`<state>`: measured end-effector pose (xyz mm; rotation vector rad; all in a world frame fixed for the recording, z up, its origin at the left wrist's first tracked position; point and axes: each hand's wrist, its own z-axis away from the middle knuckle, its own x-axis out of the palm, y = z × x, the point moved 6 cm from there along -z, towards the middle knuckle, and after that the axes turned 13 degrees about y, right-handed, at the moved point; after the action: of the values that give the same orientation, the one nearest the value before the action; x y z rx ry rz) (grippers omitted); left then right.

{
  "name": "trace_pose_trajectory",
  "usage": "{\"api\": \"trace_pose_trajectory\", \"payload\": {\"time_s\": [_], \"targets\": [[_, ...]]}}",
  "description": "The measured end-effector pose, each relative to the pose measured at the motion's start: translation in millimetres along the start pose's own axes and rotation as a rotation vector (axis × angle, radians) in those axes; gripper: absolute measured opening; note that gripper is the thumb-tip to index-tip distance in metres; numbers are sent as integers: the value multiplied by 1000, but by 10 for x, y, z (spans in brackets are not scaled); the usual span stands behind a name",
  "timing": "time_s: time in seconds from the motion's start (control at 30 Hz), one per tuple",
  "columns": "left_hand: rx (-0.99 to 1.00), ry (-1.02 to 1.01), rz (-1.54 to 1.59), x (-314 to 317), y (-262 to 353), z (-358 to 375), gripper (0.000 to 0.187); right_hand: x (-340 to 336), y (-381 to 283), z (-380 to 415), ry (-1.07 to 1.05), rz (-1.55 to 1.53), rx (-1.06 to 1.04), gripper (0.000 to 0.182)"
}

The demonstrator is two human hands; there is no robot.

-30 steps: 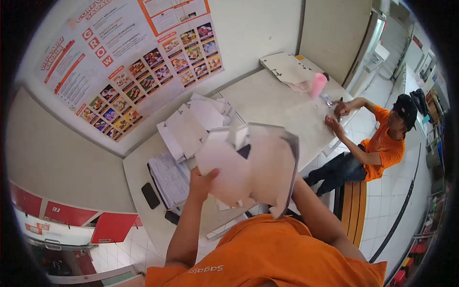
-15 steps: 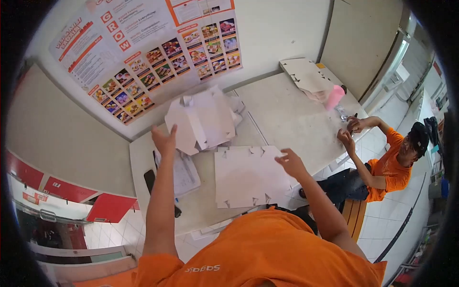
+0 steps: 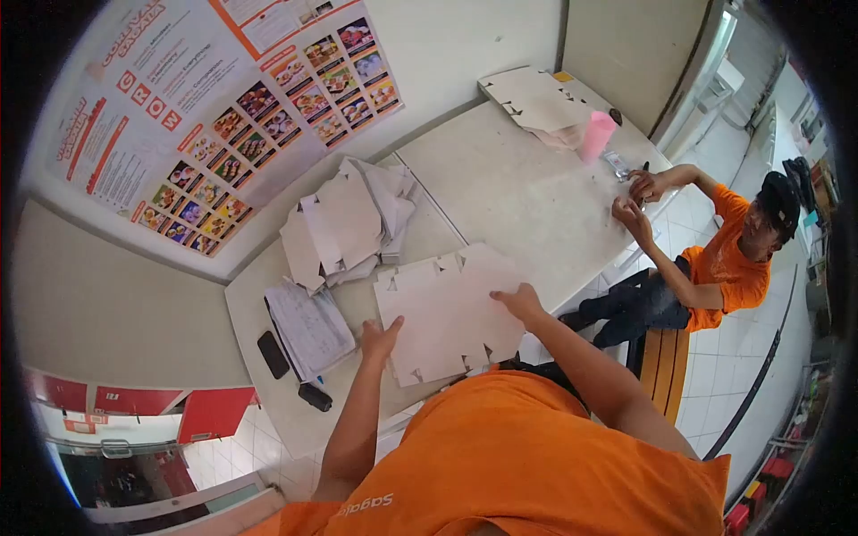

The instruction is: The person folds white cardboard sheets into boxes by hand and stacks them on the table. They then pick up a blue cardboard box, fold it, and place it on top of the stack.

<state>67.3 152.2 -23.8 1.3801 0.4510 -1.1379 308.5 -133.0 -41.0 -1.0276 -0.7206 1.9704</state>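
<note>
The left hand (image 3: 382, 339) has moved from the cardboard pile (image 3: 344, 219) to the flat cardboard (image 3: 451, 317) on the desk (image 3: 527, 210), so that piece now lies between it and the right hand (image 3: 518, 304). Both hands' fingers look partly open, thumbs at the edges; I cannot tell whether either grips.

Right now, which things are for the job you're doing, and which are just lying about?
Likely for the job:
- flat card, between left hand and right hand
- piled cards, probably

Seemingly just lying about:
- phone
- papers
- pink cup
</note>
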Motion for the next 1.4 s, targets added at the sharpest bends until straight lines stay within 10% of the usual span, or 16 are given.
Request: {"api": "trace_pose_trajectory", "payload": {"time_s": [0.17,0.33,0.53,0.87,0.93,1.03,1.2,1.3,1.4], "targets": [[190,90,11,58,-13,-45,74,-88,-141,-112,-112,-28,-385,43],[-79,-155,694,-146,-154,185,45,-535,-628,602,-555,-311,-484,29],[270,-279,948,-629,350,476,44,-876,-907,664,-335,-248,-856,44],[307,-262,1252,-172,-188,203,47,-780,-768,516,-388,-315,-620,24],[32,-375,1336,-135,-189,295,37,-787,-729,401,-380,-236,-637,32],[387,-77,997,-436,105,331,30,-725,-829,338,-383,-412,-682,65],[510,-130,797,-542,232,363,35,-986,-2209,1452,-36,61,-1427,93],[374,-108,797,-651,124,359,25,-291,-2442,1865,-308,456,-1530,98],[616,-277,225,-796,455,477,28,254,-2087,1840,-483,946,-1406,53]]}}
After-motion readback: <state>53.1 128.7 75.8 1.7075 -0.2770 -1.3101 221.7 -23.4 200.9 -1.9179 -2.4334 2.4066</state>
